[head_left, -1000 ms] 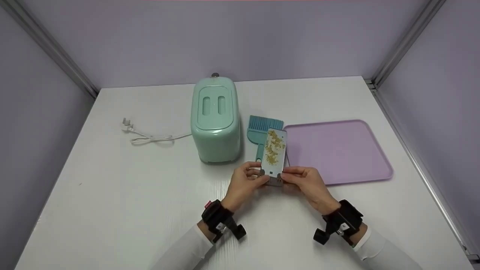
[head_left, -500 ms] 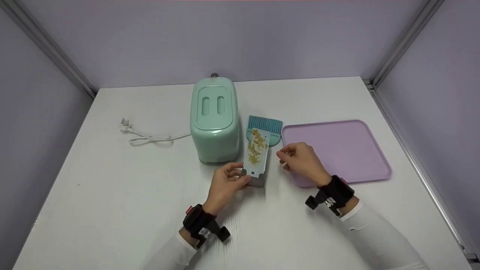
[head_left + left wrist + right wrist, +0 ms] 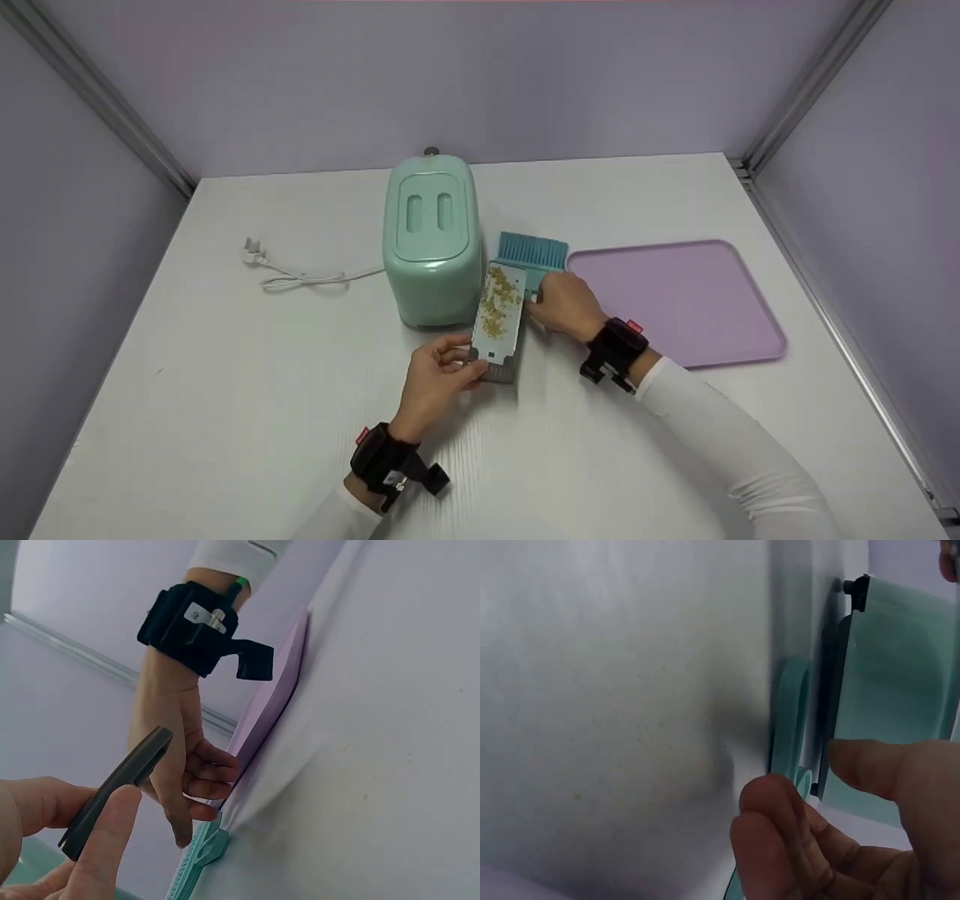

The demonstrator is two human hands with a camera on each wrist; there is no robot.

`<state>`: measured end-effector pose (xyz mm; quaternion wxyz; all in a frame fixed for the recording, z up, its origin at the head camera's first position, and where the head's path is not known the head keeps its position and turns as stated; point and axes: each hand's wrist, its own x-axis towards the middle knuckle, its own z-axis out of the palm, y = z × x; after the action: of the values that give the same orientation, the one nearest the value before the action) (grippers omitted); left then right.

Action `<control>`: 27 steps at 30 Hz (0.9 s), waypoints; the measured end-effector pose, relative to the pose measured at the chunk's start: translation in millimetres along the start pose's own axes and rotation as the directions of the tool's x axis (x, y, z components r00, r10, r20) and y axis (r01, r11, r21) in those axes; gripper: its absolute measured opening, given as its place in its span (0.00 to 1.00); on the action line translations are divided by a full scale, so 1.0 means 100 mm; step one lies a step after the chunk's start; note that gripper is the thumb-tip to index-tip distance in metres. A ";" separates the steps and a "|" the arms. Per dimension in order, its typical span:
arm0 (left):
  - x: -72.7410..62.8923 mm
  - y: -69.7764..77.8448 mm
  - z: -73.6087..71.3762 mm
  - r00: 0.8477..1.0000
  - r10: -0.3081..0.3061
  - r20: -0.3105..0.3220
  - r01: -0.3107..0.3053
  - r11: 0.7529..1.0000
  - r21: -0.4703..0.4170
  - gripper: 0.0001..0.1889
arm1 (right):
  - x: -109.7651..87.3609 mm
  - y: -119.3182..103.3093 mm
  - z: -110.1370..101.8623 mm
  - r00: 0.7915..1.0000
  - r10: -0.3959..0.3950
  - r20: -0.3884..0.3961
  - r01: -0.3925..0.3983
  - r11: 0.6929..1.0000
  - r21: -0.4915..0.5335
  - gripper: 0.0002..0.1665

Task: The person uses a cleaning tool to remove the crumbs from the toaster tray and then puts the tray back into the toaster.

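Observation:
My left hand [image 3: 433, 386] pinches the grey end of a flat crumb tray [image 3: 510, 334], thumb on top, and holds it face up in front of the toaster. Golden crumbs [image 3: 498, 304] are spread along it. In the left wrist view its dark grey edge [image 3: 120, 784] sits between thumb and fingers. My right hand [image 3: 566, 306] is down at the handle of a teal brush [image 3: 532, 250], partly covering it. The right wrist view has thumb and fingers apart, with the brush handle [image 3: 787, 720] just beyond the fingertips.
A mint-green lidded toaster [image 3: 431, 232] stands left of the brush, its white power cord [image 3: 300, 280] bundled on the table to the left. A flat purple tray [image 3: 675, 307] lies on the right. Lilac panels enclose the white table.
My right hand has let go of the crumb tray and moved to the brush handle. My left hand has carried the crumb tray leftward, nearer the toaster.

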<state>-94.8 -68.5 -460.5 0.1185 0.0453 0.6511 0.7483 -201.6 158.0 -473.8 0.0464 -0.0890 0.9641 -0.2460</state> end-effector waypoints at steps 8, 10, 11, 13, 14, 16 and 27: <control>0.00 0.00 -0.01 1.000 0.004 -0.010 -0.004 1.000 0.014 0.23 | 0.13 -0.06 0.10 1.000 -0.006 -0.029 0.003 0.995 -0.095 0.13; -0.01 0.00 -0.01 1.000 0.001 -0.011 -0.001 1.000 0.016 0.23 | 0.12 -0.06 0.10 0.999 -0.016 -0.041 0.011 0.993 -0.114 0.15; -0.01 -0.01 -0.01 1.000 0.000 -0.010 0.000 1.000 0.018 0.22 | 0.12 -0.06 0.10 0.999 -0.019 -0.047 0.013 0.992 -0.122 0.15; -0.01 -0.01 -0.01 1.000 0.002 -0.008 -0.002 1.000 0.019 0.22 | 0.11 -0.06 0.09 0.997 -0.030 -0.067 0.021 0.991 -0.131 0.17; -0.01 -0.02 -0.01 1.000 0.000 -0.008 0.001 1.000 0.020 0.22 | 0.10 -0.05 0.09 0.996 -0.037 -0.082 0.025 0.991 -0.134 0.17; -0.01 -0.02 0.00 1.000 0.000 -0.005 0.000 1.000 0.025 0.22 | 0.10 -0.04 0.08 0.992 -0.051 -0.115 0.035 0.990 -0.137 0.17; -0.01 -0.04 0.02 1.000 0.001 0.002 -0.001 1.000 0.030 0.22 | 0.09 0.07 -0.03 0.992 0.023 -0.128 -0.024 1.000 -0.004 0.17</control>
<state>-93.2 -66.4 -464.0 0.1181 0.0479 0.6623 0.7383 -212.2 163.5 -474.5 -0.0127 -0.0617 0.9668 -0.2478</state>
